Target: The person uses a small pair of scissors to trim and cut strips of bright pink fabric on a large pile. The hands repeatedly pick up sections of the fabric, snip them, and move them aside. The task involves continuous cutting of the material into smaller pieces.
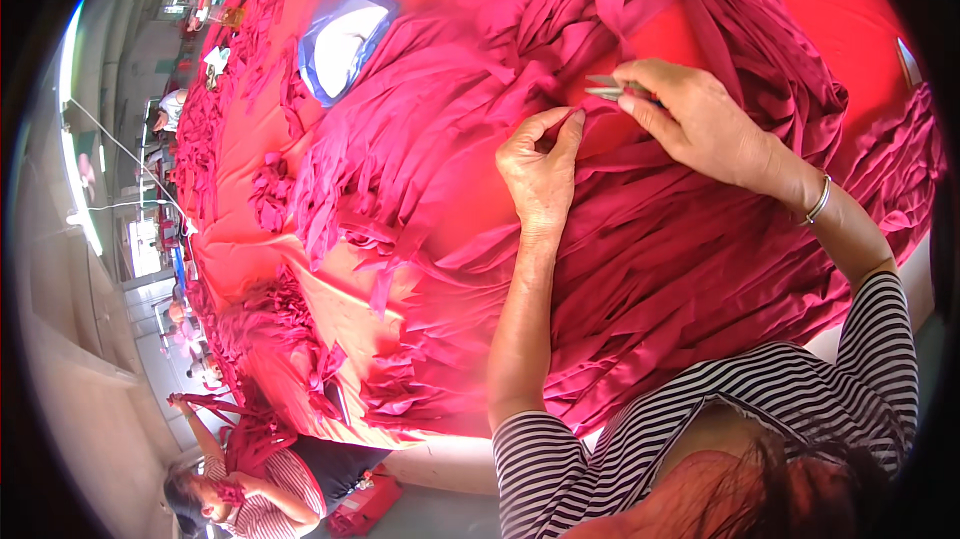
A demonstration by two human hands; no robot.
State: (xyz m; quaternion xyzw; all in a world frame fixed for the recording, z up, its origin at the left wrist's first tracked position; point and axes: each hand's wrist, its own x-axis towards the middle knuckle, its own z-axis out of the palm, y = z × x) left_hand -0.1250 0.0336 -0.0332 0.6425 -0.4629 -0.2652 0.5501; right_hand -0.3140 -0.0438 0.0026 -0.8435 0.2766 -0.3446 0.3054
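The left hand [540,171] is seen with thumb and forefinger pinched together on the end of a thin strip [572,119] of crimson cloth. Just to its right, the right hand [700,124] is closed round small metal snips [612,88], whose grey blades point left toward the pinched strip; whether the blades are touching the cloth cannot be told. A thin bangle [819,201] is worn on the right wrist, and striped sleeves [880,339] cover the upper arms.

The strip belongs to a large heap of cloth [650,249] spread under both hands, in the middle and right of the counter [850,9]. The cloth is deep magenta, soft and limp, cut into many long narrow bands that lie in loose folds and fan outward, with frayed-looking fringes along the left edge.

Further left, smaller bundles [272,189] of the same cloth are laid in a row along the red counter, which runs away toward the top. A clear bluish plastic bag [345,39], crumpled and holding something white, lies at the upper left. At the lower left a second person [240,494] in a striped top is seen with an arm raised into more of the cloth.
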